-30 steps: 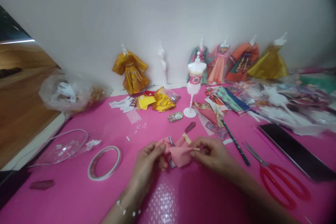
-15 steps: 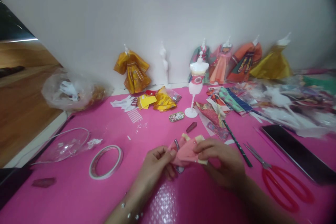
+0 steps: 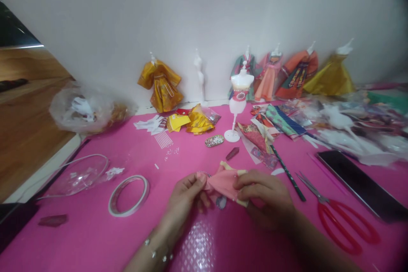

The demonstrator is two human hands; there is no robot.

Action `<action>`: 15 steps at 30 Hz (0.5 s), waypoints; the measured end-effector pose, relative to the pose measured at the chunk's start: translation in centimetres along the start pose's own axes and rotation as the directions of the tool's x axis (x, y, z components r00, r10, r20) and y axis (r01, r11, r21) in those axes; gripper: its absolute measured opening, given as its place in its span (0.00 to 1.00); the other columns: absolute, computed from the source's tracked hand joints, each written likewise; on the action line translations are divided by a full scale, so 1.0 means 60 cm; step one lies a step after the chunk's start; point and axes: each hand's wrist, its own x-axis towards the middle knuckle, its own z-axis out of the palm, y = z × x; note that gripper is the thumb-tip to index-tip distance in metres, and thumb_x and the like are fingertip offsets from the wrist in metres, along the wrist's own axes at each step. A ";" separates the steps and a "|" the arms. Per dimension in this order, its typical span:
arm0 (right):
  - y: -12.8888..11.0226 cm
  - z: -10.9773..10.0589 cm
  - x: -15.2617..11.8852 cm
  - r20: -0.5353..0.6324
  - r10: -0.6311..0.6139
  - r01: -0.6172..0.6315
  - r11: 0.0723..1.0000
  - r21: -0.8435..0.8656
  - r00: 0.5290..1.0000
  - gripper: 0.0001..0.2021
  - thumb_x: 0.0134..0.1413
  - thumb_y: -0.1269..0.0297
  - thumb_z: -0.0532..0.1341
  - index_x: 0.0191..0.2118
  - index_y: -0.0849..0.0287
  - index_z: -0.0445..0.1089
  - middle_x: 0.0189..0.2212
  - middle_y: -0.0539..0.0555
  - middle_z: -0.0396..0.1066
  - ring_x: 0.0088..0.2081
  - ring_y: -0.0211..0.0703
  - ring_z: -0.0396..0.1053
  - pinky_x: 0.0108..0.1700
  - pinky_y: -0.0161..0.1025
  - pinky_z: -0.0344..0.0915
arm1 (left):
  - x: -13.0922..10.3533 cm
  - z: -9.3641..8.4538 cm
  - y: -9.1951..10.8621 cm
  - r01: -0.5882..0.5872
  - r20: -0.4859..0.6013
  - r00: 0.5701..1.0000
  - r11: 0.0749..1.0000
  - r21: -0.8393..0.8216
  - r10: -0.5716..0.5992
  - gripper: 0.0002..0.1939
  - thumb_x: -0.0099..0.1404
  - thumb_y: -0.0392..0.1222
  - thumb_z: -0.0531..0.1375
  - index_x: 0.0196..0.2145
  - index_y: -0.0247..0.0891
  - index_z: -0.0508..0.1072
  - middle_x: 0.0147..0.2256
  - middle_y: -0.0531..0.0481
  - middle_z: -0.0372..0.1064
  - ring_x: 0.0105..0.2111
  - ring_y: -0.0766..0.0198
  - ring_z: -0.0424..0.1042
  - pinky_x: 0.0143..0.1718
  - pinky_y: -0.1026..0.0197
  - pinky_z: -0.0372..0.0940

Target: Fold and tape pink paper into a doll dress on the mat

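Note:
Between my two hands is a small pink doll garment (image 3: 222, 183) with cream edges and a beaded trim. My left hand (image 3: 188, 191) pinches its gathered left end between thumb and fingers. My right hand (image 3: 266, 195) grips the wider right end, near a cream edge; some of those fingers are hidden. Below the cloth a small grey-white piece (image 3: 221, 202) shows. Just beyond the hands lie a dark red pointed piece (image 3: 232, 153) and a speckled oval case (image 3: 214, 140). A white mini mannequin (image 3: 241, 106) with a red beaded band stands farther back.
Red-handled scissors (image 3: 338, 216), a dark pencil (image 3: 288, 173) and a black phone (image 3: 360, 182) lie to the right. A tape roll (image 3: 128, 196) and a plastic bag (image 3: 84, 178) are on the left. Dressed mannequins (image 3: 161, 83) line the wall; fabric pieces (image 3: 259, 140) lie at middle right.
The garment has been drawn out and spread between my hands. My left hand has shifted slightly left, and the beaded trim is now mostly covered by its fingers.

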 end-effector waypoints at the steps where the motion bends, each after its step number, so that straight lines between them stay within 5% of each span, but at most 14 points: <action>1: 0.000 -0.001 0.000 0.001 0.007 -0.007 1.000 -0.005 1.000 0.09 0.48 0.79 0.59 0.33 0.58 0.70 0.31 0.55 0.75 0.34 0.41 0.75 0.39 0.38 0.73 | 0.000 0.000 -0.001 0.005 0.006 1.000 1.000 -0.012 -0.005 0.17 0.62 0.51 0.63 0.25 0.34 0.71 0.14 0.52 0.70 0.12 0.72 0.64 0.14 0.73 0.55; 15: 0.000 -0.006 0.001 -0.023 -0.004 0.004 1.000 0.012 1.000 0.10 0.46 0.79 0.59 0.34 0.58 0.69 0.30 0.55 0.74 0.31 0.41 0.74 0.35 0.38 0.72 | 0.004 -0.003 -0.003 0.015 0.027 1.000 1.000 0.018 -0.016 0.13 0.62 0.46 0.63 0.26 0.33 0.73 0.16 0.49 0.73 0.13 0.70 0.66 0.15 0.71 0.57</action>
